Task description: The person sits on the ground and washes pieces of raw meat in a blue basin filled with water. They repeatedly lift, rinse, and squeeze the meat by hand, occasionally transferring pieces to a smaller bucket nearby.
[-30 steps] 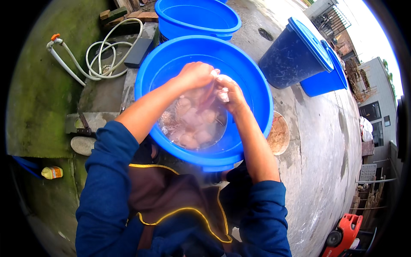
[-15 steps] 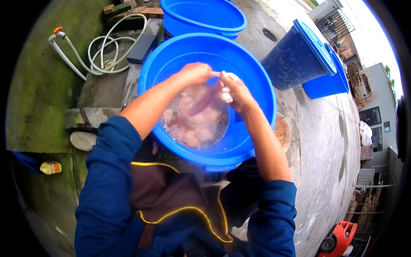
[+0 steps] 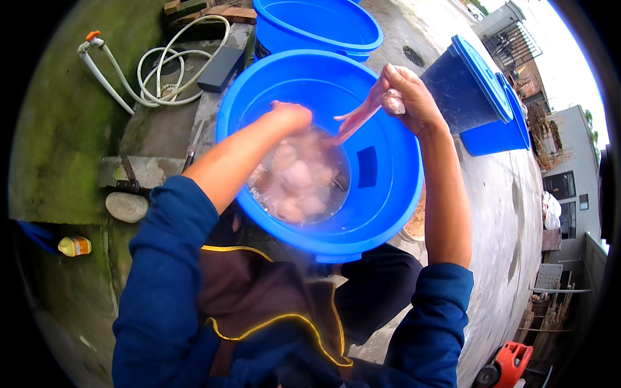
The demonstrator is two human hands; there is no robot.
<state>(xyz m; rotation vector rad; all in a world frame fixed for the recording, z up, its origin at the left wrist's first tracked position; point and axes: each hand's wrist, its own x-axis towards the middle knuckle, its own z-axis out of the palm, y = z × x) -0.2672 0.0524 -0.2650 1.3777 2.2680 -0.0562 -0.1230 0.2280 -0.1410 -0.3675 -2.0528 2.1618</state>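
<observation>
A large round blue tub [image 3: 388, 194] stands in front of me, cloudy water and several pale pink lumps of raw meat [image 3: 297, 174] in its left part. My right hand [image 3: 411, 97] is raised over the tub's right rim, closed round a long, limp pink strip of raw meat [image 3: 362, 119]. A whitish, bumpy lump bulges at its palm. The strip slants down toward the water, with a loose end sticking out leftward. My left hand [image 3: 291, 118] hangs over the tub above the lumps, its fingers mostly hidden behind the back of the hand.
Another blue tub [image 3: 317, 26] stands behind, with tall blue bins [image 3: 462, 87] at the far right. A pale hose [image 3: 145, 87], a grey block [image 3: 221, 70], a knife [image 3: 194, 145], a stone [image 3: 127, 207] and a yellow bottle [image 3: 75, 246] lie left. A bowl edge [image 3: 414, 226] shows at right.
My right hand has moved up and right, drawing the pink strip away from my left hand. The left hand has let go of it and stays over the tub.
</observation>
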